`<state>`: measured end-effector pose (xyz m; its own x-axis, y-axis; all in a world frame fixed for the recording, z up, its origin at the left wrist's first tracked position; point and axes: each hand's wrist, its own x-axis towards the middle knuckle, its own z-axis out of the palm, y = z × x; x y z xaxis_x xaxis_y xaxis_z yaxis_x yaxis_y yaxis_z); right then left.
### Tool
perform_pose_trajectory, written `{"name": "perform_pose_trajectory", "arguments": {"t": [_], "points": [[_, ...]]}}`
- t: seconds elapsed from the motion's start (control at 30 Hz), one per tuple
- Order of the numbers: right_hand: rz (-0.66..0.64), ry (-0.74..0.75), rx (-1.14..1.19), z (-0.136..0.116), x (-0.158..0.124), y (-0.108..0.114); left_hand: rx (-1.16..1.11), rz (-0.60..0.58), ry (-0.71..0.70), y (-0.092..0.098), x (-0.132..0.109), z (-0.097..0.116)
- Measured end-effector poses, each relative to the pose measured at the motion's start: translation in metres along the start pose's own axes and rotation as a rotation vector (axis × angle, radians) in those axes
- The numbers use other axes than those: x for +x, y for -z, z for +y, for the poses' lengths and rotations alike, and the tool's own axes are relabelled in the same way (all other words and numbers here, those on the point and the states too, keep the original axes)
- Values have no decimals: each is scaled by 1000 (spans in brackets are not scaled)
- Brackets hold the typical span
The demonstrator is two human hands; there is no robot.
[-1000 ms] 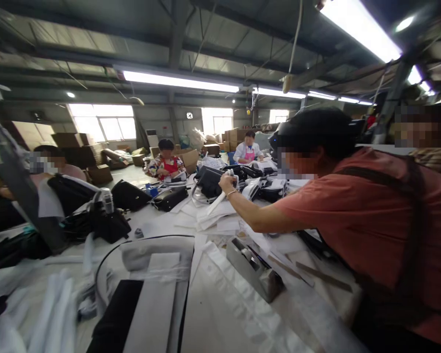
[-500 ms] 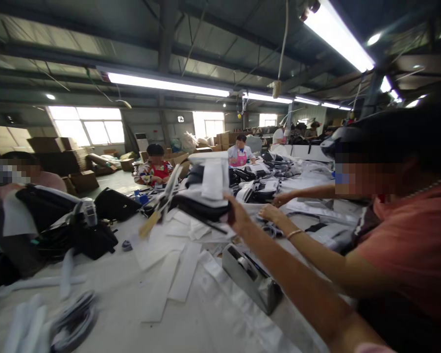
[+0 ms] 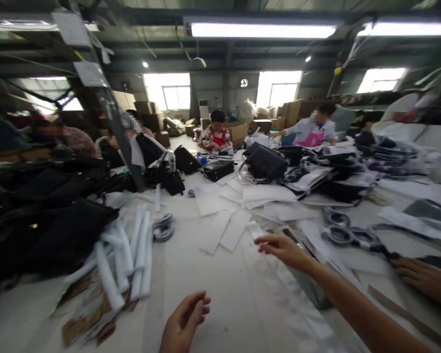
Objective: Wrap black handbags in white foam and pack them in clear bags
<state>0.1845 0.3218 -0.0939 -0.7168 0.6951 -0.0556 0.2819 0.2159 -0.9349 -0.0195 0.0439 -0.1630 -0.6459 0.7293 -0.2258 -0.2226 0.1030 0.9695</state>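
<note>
Low in the picture, my left hand (image 3: 186, 321) is above the white tabletop (image 3: 206, 274), fingers loosely curled and thumb apart, holding nothing. Farther right, my right hand (image 3: 282, 251) reaches over the table with its fingers loosely stretched and nothing in them. A grey tape dispenser (image 3: 310, 289) is partly hidden under my right forearm. Flat white strips (image 3: 226, 230) lie just beyond my right fingertips. A black bag (image 3: 266, 162) rests on the pile farther back.
White rolls (image 3: 132, 250) and black bags (image 3: 40, 220) are heaped at the left, near a metal post (image 3: 119, 127). Coiled grey straps (image 3: 338, 230) lie at the right, with another person's hand (image 3: 422, 279) near them. Several people are around the table.
The view has swung right-to-left and down. My right hand has let go of the black bag and white sheets and drawn back. My left hand has come into view.
</note>
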Motion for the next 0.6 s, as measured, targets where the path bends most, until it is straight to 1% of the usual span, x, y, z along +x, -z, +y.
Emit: {"name": "perform_pose_trajectory", "arguments": {"t": [0.03,0.07,0.1,0.13,0.2,0.23,0.3,0.37,0.43,0.5,0.53,0.6], "points": [[-156,30,-76,5,-2,-14,55,-49,-27,3,9,3],[-287,63,-151,7,-2,-25,101,-94,-45,6,19,5],[-374,84,-204,7,1,-31,139,-111,-70,9,30,8],[-428,99,-246,4,8,-33,171,-119,-91,10,41,10],[-458,126,-289,-5,32,-32,220,-114,-131,9,63,12],[-442,135,-279,-9,49,-30,237,-119,-145,5,74,11],[-353,136,-225,-12,91,-25,256,-163,-172,-8,94,7],[-218,125,-181,-11,142,-22,274,-239,-209,-26,112,-1],[-92,123,-190,-6,198,-24,325,-309,-277,-44,127,-12],[6,143,-221,-1,256,-32,414,-340,-342,-59,139,-26],[51,158,-236,1,284,-38,458,-352,-350,-64,143,-33],[128,191,-260,2,338,-54,477,-348,-277,-69,150,-45]]}}
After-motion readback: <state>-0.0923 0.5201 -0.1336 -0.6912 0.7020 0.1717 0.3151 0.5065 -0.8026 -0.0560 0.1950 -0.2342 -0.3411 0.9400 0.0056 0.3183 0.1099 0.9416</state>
